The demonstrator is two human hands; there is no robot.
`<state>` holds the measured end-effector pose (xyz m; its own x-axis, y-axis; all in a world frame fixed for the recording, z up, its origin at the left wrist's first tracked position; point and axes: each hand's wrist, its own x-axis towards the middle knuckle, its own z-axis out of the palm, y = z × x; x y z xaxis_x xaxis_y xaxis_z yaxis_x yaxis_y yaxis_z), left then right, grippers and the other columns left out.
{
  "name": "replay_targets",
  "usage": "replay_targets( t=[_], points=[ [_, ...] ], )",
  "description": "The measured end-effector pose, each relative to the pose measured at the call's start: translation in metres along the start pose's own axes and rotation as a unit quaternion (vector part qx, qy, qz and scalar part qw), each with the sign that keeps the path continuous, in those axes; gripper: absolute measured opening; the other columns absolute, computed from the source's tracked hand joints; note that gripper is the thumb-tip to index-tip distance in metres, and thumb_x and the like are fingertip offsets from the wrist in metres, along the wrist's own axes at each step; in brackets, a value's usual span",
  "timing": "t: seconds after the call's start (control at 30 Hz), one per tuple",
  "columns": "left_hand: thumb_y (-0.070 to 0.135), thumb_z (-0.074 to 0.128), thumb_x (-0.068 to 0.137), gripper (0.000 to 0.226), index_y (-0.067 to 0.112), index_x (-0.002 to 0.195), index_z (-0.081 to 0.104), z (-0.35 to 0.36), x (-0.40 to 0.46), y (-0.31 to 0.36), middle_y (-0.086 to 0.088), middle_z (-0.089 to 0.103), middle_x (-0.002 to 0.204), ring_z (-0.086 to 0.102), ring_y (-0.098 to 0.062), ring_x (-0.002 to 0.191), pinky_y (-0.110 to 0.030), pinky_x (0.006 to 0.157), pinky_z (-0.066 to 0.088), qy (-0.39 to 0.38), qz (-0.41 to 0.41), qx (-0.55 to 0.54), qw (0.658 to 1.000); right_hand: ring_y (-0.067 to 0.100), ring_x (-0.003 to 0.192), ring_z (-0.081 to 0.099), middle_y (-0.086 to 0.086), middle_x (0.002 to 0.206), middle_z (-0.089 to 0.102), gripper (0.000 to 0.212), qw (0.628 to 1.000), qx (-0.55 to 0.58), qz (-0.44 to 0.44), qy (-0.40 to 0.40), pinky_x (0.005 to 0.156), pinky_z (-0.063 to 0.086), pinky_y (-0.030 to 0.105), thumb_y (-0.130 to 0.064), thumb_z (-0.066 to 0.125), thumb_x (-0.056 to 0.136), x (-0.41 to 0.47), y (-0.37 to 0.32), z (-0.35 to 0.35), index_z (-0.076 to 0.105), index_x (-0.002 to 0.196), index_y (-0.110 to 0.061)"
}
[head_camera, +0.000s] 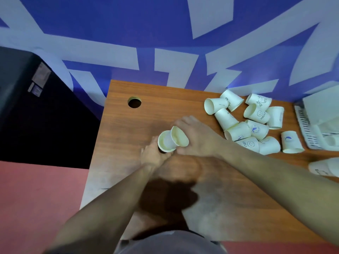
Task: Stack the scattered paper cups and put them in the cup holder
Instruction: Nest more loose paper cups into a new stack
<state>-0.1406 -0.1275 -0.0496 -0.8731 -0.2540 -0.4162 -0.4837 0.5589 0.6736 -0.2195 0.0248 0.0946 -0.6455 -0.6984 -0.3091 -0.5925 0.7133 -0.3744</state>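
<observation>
We stand over the brown wood-grain desk [128,92], which carries everything here. Well out beyond our right hand [198,136], toward the far right corner, lies the scattered heap of white printed paper cups [251,121], most on their sides or mouth-down, touching one another. Further right again, at the desk's edge, sits a white slotted plastic rack [304,129]; whether that is the cup holder we cannot tell. A blurred white shape lies at the right edge of the view, nearer us.

Between our hands are two cups. Our left hand [154,154] is curled round the base of an upright white paper cup [165,142], its mouth facing us. Our right hand grips a second white cup [178,135], tilted, its base entering the mouth of the first.

We judge this to be the very start of stacking: the first pair is being nested. The next move, as we read it, calls for straightening the tilted cup and pressing it down, then reaching right for another.
</observation>
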Motion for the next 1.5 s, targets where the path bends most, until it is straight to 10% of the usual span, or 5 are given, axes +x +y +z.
replay_targets(
  t=[0.47, 0.73, 1.13, 1.5],
  points=[
    [0.067, 0.067, 0.056, 0.087, 0.030, 0.133, 0.048, -0.002, -0.004, -0.008, 0.001, 0.061, 0.132, 0.047, -0.025, 0.133, -0.049, 0.101, 0.043, -0.030, 0.041, -0.062, 0.997, 0.026, 0.148, 0.023, 0.000, 0.165, 0.014, 0.097, 0.985, -0.112, 0.023, -0.125, 0.118, 0.027, 0.042, -0.042, 0.072, 0.086, 0.035, -0.014, 0.052, 0.011, 0.158, -0.019],
    [0.053, 0.069, 0.059, 0.068, 0.023, 0.118, 0.057, 0.021, -0.020, 0.010, 0.001, 0.069, 0.107, 0.063, -0.025, 0.102, -0.029, 0.075, 0.043, -0.005, 0.083, -0.068, 0.994, 0.021, 0.149, 0.023, -0.003, 0.165, 0.014, 0.096, 0.990, -0.090, 0.026, -0.105, 0.117, 0.027, 0.040, -0.048, 0.071, 0.084, 0.009, 0.011, 0.051, 0.014, 0.158, -0.024],
    [0.044, 0.082, 0.059, 0.070, 0.034, 0.122, 0.055, 0.113, -0.009, 0.078, 0.007, 0.069, 0.112, 0.063, -0.019, 0.104, -0.032, 0.081, 0.051, -0.033, 0.111, -0.032, 0.993, 0.030, 0.130, 0.043, 0.012, 0.139, 0.051, 0.070, 0.958, 0.014, 0.275, 0.081, 0.106, 0.040, 0.042, -0.047, 0.066, 0.089, -0.068, 0.187, 0.005, 0.042, 0.145, -0.014],
    [0.043, 0.085, 0.055, 0.072, 0.042, 0.119, 0.052, 0.150, -0.010, 0.085, 0.013, 0.065, 0.118, 0.063, -0.015, 0.110, -0.040, 0.093, 0.053, 0.005, 0.046, -0.092, 0.995, 0.034, 0.124, 0.046, 0.012, 0.129, 0.056, 0.070, 0.948, -0.004, 0.318, 0.025, 0.106, 0.033, 0.043, -0.062, 0.058, 0.084, -0.021, 0.231, 0.028, 0.042, 0.132, -0.014]
  ],
)
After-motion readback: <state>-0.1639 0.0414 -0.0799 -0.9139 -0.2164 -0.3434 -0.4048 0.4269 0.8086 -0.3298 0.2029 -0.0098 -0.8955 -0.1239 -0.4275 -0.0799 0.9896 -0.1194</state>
